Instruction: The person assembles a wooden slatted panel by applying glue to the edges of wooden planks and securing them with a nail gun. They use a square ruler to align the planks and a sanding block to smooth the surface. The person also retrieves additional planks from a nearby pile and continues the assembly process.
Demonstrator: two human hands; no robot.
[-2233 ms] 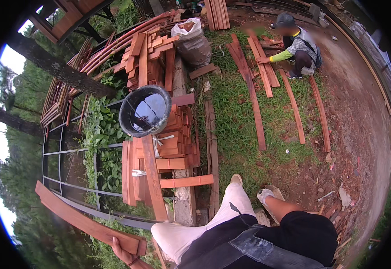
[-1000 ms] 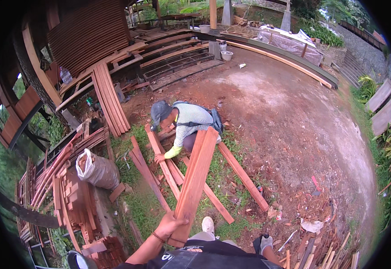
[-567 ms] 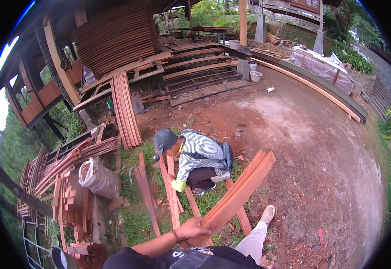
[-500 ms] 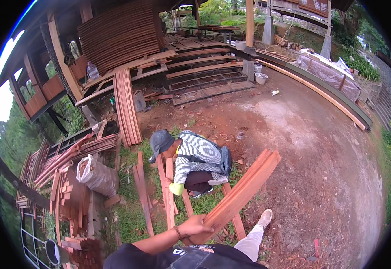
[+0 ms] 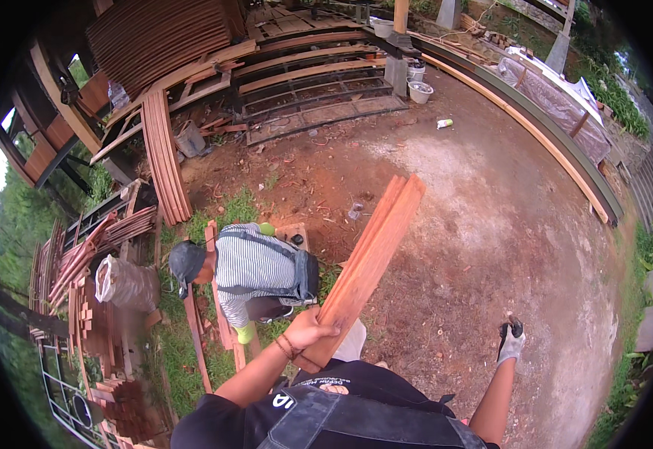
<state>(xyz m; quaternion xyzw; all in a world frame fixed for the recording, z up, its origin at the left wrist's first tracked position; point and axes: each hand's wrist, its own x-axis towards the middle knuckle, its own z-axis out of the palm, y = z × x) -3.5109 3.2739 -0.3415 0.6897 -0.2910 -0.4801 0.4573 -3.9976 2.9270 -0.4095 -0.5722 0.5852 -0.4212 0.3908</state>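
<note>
A bundle of long reddish-brown wooden planks (image 5: 375, 258) slants up and away in front of my body. My bare left hand (image 5: 310, 331), a beaded bracelet at its wrist, is closed round the bundle near its lower end. Out to the right, over the bare ground, hangs my right hand (image 5: 512, 343) in a pale glove with dark fingertips. Its fingers are loosely bent, the thumb side apart, and nothing shows in them. Left of the planks a person (image 5: 255, 262) in a striped top and grey hat bends low over more planks (image 5: 219, 310) on the grass.
A white sack (image 5: 126, 283) stands at the left beside stacked wood pieces (image 5: 91, 322). Long boards (image 5: 163, 157) lean on the raised wooden platform (image 5: 319, 67). A white bucket (image 5: 420, 91) stands by its post. A long beam (image 5: 521, 123) runs along the right.
The bundle in my left hand has swung up and left. My right hand has come into view. The other person has shifted left and turned, with one arm now reaching behind. My view has tilted down.
</note>
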